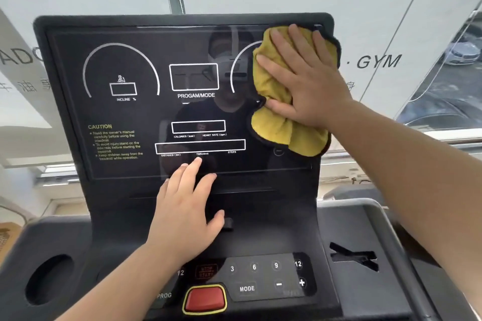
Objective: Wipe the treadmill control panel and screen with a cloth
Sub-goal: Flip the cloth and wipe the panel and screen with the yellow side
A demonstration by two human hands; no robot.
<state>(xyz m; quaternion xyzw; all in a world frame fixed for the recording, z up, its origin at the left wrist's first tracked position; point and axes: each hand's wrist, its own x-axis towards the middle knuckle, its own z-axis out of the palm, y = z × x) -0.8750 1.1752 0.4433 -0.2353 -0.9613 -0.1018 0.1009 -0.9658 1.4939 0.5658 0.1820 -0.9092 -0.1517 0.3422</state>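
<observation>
Pressing flat rather than gripping, the right hand (pixel 305 78) pins the cloth (pixel 276 122) to the upper right corner of the screen (pixel 130 112), fingers straight and spread, none curled round the fabric. The cloth is bunched. Its long axis runs up and down the screen's right side, top end at the frame's corner and bottom end hanging loose below the palm. The screen faces the person, tilted back, with its long axis left to right.

That loose end is probably the first risk. With only palm pressure holding it, a quick sideways stroke could let the cloth slide out or fold under, so bare skin drags over the glass.

The left hand (pixel 187 211) lies relaxed and holding nothing on the console below, and its fingertips reach the screen's lower edge. They may leave smears there, and that strip would need a pass.

Its forearm crosses above the panel (pixel 266 277), just beside the red button (pixel 204 298). Leaning in could press a key.
</observation>
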